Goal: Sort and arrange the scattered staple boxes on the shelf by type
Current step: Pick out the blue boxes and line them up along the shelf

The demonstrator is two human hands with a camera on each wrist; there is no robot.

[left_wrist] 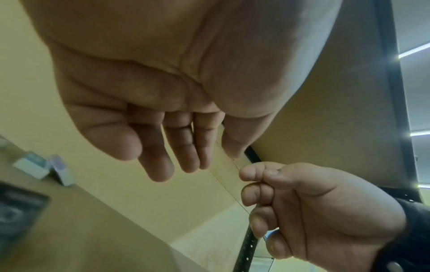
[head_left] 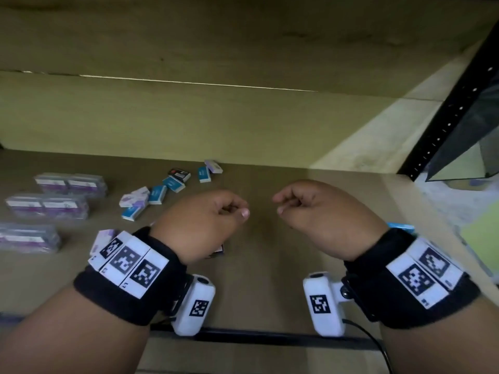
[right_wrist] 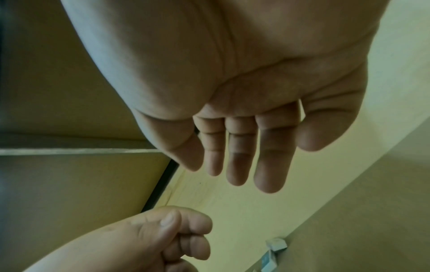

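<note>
Small staple boxes lie scattered on the brown shelf (head_left: 270, 279): blue ones (head_left: 157, 194), purple-white ones (head_left: 135, 197) and a black-red one (head_left: 179, 174), all left of and behind my hands. My left hand (head_left: 235, 210) and right hand (head_left: 286, 205) hover side by side over the middle of the shelf, fingers loosely curled, holding nothing. In the wrist views the left hand's fingers (left_wrist: 163, 147) and the right hand's fingers (right_wrist: 244, 156) hang relaxed. A purple box (head_left: 104, 237) and a dark box (head_left: 217, 251) are partly hidden under my left wrist. A blue box (head_left: 401, 228) peeks out behind my right wrist.
Three film-wrapped packs of purple boxes (head_left: 47, 206) line the left side. A black perforated upright (head_left: 442, 125) stands at the right, with a neighbouring bay and yellow-green items (head_left: 480, 238) beyond it. The shelf's black front edge (head_left: 270, 337) runs below my wrists. Another board hangs overhead.
</note>
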